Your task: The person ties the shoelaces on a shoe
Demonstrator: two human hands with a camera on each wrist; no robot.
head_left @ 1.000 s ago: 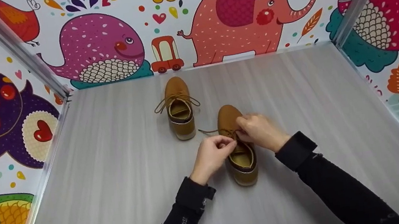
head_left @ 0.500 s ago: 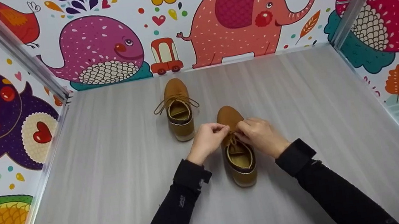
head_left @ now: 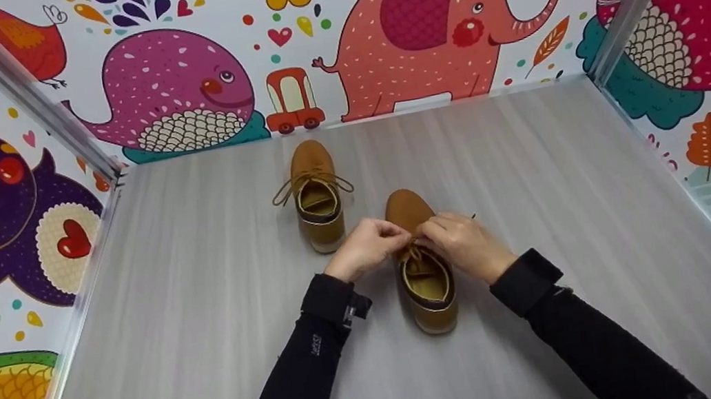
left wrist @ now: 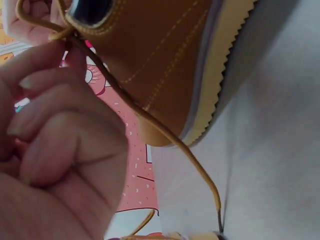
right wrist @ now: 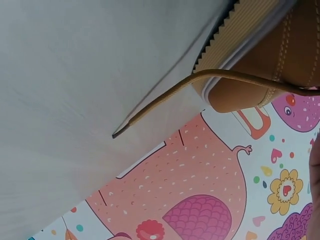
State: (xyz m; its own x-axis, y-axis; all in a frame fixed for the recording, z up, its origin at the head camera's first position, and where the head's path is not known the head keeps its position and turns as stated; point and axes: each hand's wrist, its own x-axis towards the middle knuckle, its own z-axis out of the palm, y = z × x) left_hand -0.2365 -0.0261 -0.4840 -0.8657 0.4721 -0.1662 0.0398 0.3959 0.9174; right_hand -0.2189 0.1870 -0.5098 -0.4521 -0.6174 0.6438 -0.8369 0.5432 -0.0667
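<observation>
A tan ankle-high lace-up shoe [head_left: 407, 207] stands on the floor, toe pointing away from me. My left hand [head_left: 365, 250] pinches its brown shoelace [left wrist: 170, 136] at the knot over the tongue; in the left wrist view one lace end trails down past the toe. From the other side my right hand [head_left: 466, 241] pinches the lacing with curled fingers, close to the left fingertips. In the right wrist view another lace end [right wrist: 165, 97] with a dark tip sticks out over the floor. Fingers partly cover the knot.
A matching shoe [head_left: 310, 157], its laces tied in a bow, stands farther off to the left. Grey wood-grain floor [head_left: 205, 318] runs to walls printed with cartoon animals, including an elephant [head_left: 416, 38]. Metal strips edge the left and right walls.
My left hand has moved forward from over the shoe's opening to the knot's left side. A lace tip now pokes out beyond my right hand. Both shoes stay put.
</observation>
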